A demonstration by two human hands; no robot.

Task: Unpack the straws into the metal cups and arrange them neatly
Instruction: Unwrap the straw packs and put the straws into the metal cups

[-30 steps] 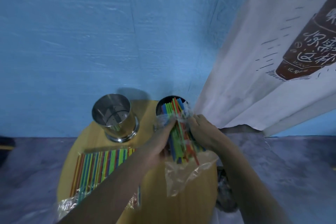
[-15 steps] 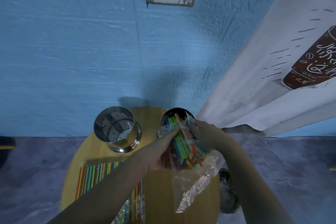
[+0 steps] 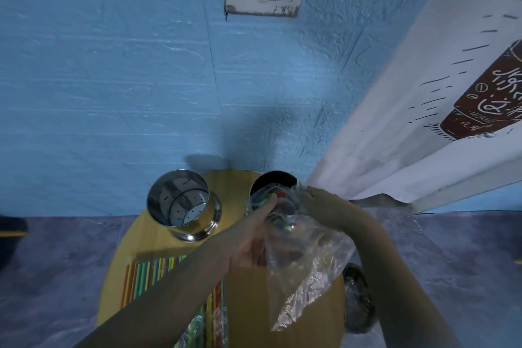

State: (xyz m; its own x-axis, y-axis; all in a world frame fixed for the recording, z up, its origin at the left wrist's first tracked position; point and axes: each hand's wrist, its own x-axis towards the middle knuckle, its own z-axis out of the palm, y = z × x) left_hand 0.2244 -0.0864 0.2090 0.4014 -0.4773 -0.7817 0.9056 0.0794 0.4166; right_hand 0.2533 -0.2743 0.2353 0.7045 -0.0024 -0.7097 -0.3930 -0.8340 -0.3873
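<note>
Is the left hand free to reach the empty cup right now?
Probably yes: the empty cup stands just left of the left hand, nothing between, but that hand grips the bag.

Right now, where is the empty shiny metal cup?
In the head view, the empty metal cup stands at the far left of the round wooden table, beside the dark cup and beyond the packet of coloured straws.

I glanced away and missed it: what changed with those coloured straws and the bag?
The straws slid out of the plastic bag down into the right metal cup; only their ends show at its mouth, and the bag hangs nearly empty. The left hand and right hand still hold the bag. The left metal cup remains empty, the second straw pack unmoved on the table.
</note>
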